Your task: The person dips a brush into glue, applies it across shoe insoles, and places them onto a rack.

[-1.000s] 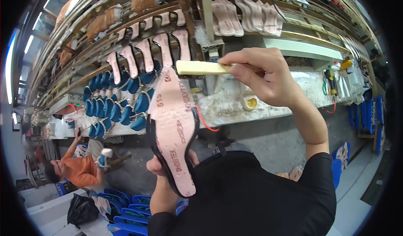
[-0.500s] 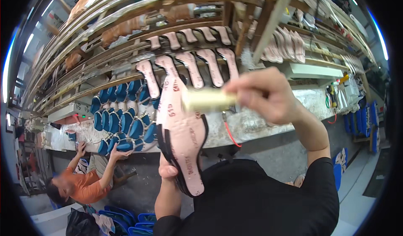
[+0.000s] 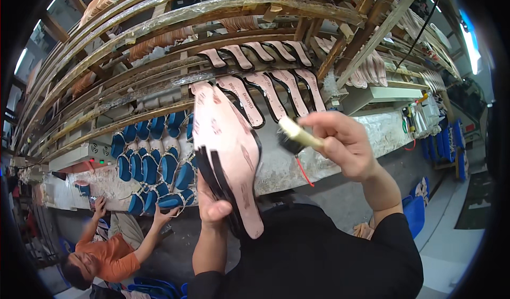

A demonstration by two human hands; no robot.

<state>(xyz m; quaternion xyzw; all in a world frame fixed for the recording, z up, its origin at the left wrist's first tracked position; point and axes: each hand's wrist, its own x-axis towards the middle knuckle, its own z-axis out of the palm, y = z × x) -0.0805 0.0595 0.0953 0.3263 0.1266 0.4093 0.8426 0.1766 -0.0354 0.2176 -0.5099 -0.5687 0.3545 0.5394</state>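
My left hand (image 3: 213, 207) is closed round a small stack of pink shoe insoles (image 3: 229, 153) with black edges, held tilted in front of my chest. Two black strips show along the stack's left side, and my fingers behind it are hidden. A brush (image 3: 298, 133) with a pale flat handle and dark bristles is pinched in my right hand (image 3: 348, 147). Its blurred bristle end points left, apart from the insole stack. Behind, more pink insoles with black rims (image 3: 241, 101) lean in two rows on the wooden rack.
Slatted wooden rack (image 3: 255, 6) spans the far side above a white-stained workbench (image 3: 276, 174). Blue sandals (image 3: 151, 166) with light straps stand on the bench at left. A co-worker in an orange shirt (image 3: 114, 264) reaches among them. Blue bins (image 3: 446, 150) stand at right.
The brush in my right hand has gone from over the insole stack to its right, slightly lower. My left hand still grips the stack. The view has shifted slightly.
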